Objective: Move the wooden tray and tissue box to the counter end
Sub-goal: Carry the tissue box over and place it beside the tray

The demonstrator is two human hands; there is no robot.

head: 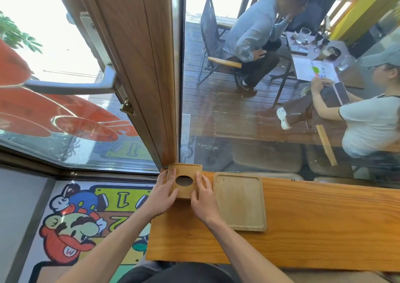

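Note:
A wooden tissue box [185,170] with an oval hole in its top stands at the far left end of the wooden counter [313,228], against the window frame. My left hand [163,193] presses its left side and my right hand [203,196] holds its right side, so both grip the box. Just right of the box lies a flat wooden tray [240,200] with a raised rim, nothing on it, close to my right hand.
A glass window and a wooden door frame [155,88] rise right behind the counter. Outside, two people sit at a small table [311,66]. A cartoon floor mat [82,218] lies below the counter's left end. The counter runs on to the right.

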